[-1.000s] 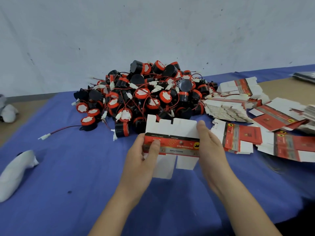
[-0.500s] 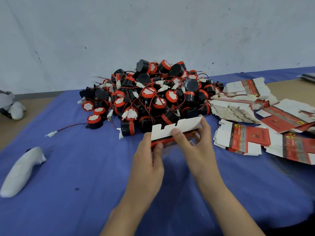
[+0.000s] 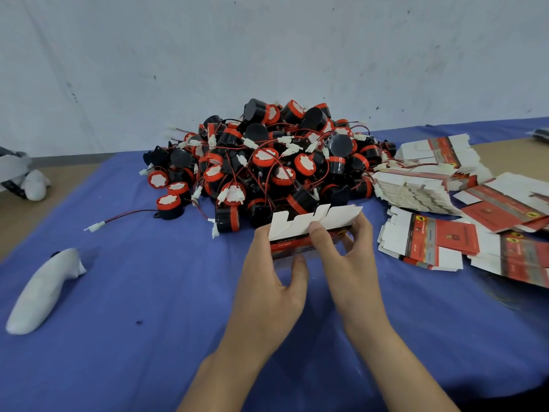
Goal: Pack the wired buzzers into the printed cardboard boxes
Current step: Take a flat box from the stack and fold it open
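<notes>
Far L: white rounded object (image 3: 41,292) lying on the blue cloth (image 3: 133,292), soft-looking; can't tell what it is. One stray buzzer (image 3: 169,206) w/ red-black lead and white plug trailing L, apart from the heap.

Centre: buzzer pile (image 3: 267,165), black plastic drums, red caps w/ white discs, thin wires tangled, so I'd guess pulling one out drags others.

My L hand (image 3: 276,281) is closed round the box blank (image 3: 309,230) at its L end, thumb under, fingers behind. R hand (image 3: 347,263) is closed on it too: thumb presses the front face, fingers wrap the R end. Blank held just in front of pile, white notched flaps up, red printed band below; prob. squeezing the flat card into a tube so a buzzer fits.

R: flat blanks (image 3: 430,242) fanned in loose stacks, thin glossy card, w/in R-hand reach.
</notes>
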Action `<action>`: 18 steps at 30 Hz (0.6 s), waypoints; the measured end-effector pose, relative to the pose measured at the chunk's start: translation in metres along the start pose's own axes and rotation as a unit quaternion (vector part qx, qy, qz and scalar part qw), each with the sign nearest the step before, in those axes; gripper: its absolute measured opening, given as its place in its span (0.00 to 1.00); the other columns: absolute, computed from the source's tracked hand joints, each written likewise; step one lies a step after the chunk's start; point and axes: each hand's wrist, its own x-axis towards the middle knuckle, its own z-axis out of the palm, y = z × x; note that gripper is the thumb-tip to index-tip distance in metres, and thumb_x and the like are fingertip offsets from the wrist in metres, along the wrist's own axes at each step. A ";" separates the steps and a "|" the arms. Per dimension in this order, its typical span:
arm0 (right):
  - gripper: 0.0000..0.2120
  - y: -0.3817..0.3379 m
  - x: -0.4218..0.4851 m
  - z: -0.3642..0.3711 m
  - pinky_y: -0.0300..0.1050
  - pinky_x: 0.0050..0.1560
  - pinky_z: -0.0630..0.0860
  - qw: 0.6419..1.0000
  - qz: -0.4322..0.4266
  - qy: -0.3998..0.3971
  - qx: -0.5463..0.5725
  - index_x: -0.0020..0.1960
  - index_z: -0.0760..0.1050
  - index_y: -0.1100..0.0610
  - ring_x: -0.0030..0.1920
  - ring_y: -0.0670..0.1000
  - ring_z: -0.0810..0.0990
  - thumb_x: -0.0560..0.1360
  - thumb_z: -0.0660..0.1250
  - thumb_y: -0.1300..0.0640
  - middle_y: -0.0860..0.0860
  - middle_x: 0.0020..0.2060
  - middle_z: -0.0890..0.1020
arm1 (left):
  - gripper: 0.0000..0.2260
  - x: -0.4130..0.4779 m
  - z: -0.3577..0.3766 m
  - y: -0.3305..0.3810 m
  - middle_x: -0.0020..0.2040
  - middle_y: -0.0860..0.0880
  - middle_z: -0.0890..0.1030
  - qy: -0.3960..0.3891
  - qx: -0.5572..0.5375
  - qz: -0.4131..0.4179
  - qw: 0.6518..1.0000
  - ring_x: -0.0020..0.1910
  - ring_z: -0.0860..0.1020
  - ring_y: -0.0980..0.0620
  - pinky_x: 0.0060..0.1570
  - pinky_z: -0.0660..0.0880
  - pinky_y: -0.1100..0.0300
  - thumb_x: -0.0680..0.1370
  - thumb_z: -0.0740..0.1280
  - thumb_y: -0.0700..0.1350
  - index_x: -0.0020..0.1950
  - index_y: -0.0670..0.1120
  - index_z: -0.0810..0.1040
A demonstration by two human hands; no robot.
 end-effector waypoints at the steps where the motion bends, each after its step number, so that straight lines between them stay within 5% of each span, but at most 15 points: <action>1: 0.19 -0.001 0.000 0.000 0.20 0.46 0.70 1.000 -0.003 0.002 0.000 0.66 0.71 0.51 0.53 0.27 0.76 0.77 0.72 0.56 0.31 0.50 0.80 | 0.25 0.000 0.000 0.000 0.62 0.65 0.78 -0.001 0.001 0.003 1.000 0.64 0.75 0.63 0.57 0.70 0.75 0.77 0.67 0.44 0.65 0.72 0.66; 11: 0.18 0.000 0.002 -0.006 0.22 0.45 0.72 1.000 -0.010 0.023 0.004 0.61 0.70 0.48 0.50 0.27 0.77 0.76 0.74 0.55 0.29 0.46 0.80 | 0.27 -0.004 0.008 -0.004 0.66 0.65 0.74 -0.001 0.038 0.012 0.999 0.68 0.72 0.61 0.61 0.69 0.72 0.76 0.67 0.48 0.70 0.67 0.61; 18: 0.15 -0.005 0.001 -0.009 0.25 0.46 0.74 0.998 -0.023 -0.061 -0.020 0.60 0.75 0.48 0.53 0.33 0.79 0.77 0.69 0.62 0.36 0.50 0.82 | 0.28 -0.001 0.007 -0.007 0.65 0.62 0.75 0.013 -0.002 -0.002 1.000 0.66 0.75 0.60 0.60 0.76 0.61 0.75 0.71 0.53 0.69 0.68 0.60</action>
